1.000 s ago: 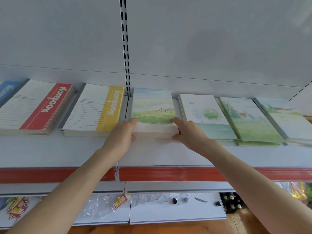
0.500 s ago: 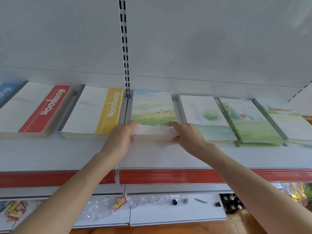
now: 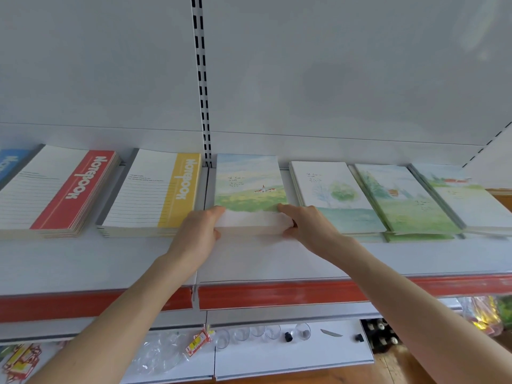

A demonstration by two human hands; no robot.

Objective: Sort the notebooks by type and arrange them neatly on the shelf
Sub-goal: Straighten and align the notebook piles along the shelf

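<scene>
White shelf [image 3: 277, 259] held sorted piles; left hand [image 3: 198, 231] and right hand [image 3: 309, 225] kept their grip pinching near corners of the landscape stack [image 3: 249, 178] (hardly shifted) beside the yellow notebooks [image 3: 155, 195], so squaring seemed nearly done.

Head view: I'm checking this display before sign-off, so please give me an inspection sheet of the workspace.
Surface: white shelf with a red front strip; notebooks lie flat in a row.
Job's things: village-cover stack, held; to its left yellow Notebook stack, red Notebook stack, blue notebook; to its right tree-cover stack, house-cover stack, rightmost watercolour stack, packed close together.
Clutter: nothing seen on this shelf.
Grips: left hand and right hand each hold a near corner of the village-cover stack, fingers on top, thumb at the front edge.
Cables: nothing seen.
Surroundings: slotted upright on the back panel; clear cups and packets on a lower shelf.
</scene>
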